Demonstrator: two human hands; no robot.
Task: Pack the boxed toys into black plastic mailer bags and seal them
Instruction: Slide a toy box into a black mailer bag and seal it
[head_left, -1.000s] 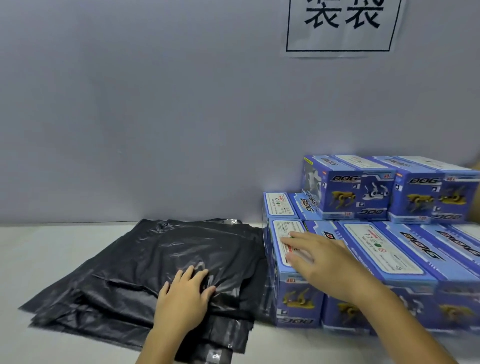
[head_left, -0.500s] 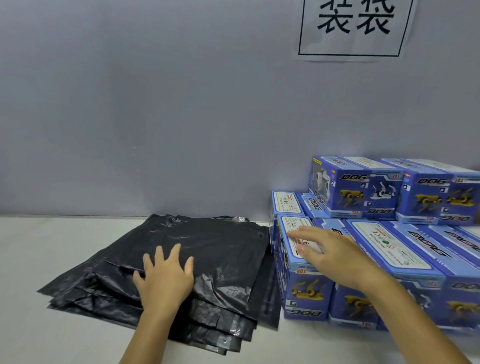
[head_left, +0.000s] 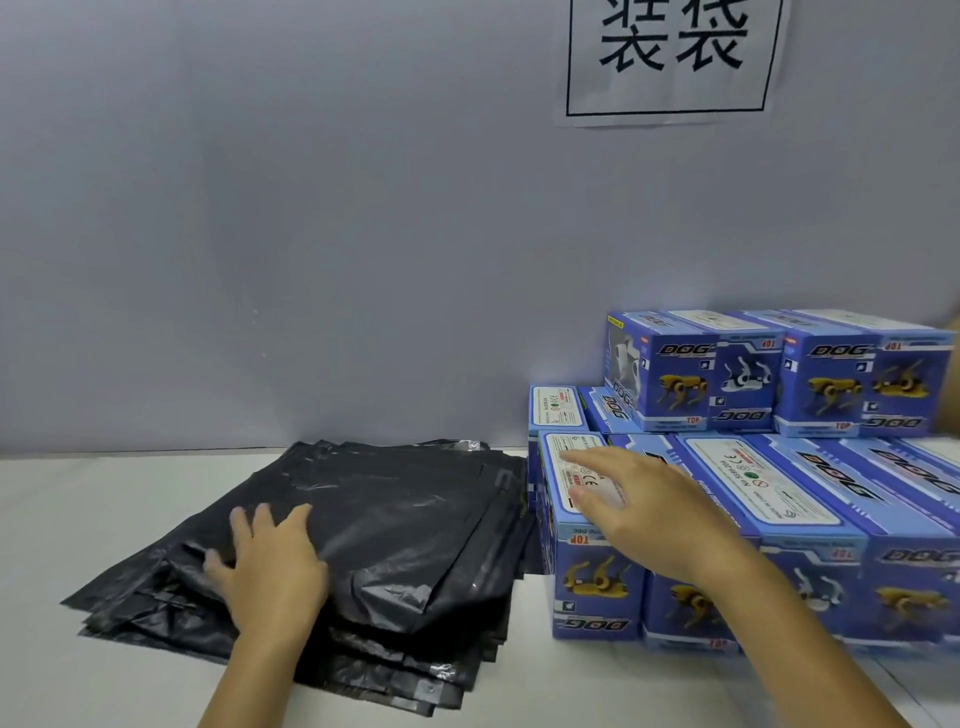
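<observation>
Meanwhile, left hand (head_left: 270, 571) flat on mailer bags (head_left: 395, 525).

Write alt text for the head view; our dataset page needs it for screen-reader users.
A person's left hand rests on a stack of black mailer bags while the right hand reaches over the nearest blue toy box among stacked boxes on a white table.

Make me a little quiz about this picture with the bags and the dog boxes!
1. True or false: the left hand lies on the bags.
2. The right hand reaches over: A) the sign B) a box C) the table?
3. Fill in: the box under that hand stands at the ____ end of the front row.

Key: 1 true; 2 B; 3 left.
</observation>
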